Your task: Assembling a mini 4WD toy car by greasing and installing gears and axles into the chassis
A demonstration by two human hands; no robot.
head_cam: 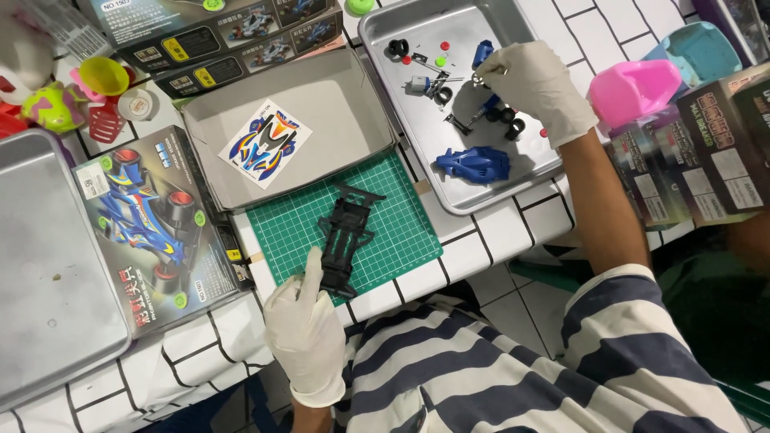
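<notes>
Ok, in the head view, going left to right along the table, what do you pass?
Empty steel tray → toy car box → left hand → black chassis on the green mat → blue car body → right hand → pink tub.

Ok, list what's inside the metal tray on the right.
The metal tray holds a blue car body, black tyres, small coloured parts and a motor. The right hand covers some pieces beneath it.

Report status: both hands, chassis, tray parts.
Left hand rests on black chassis on green cutting mat. Right hand pinches a small part over metal tray. Blue car body lies in tray.
</notes>
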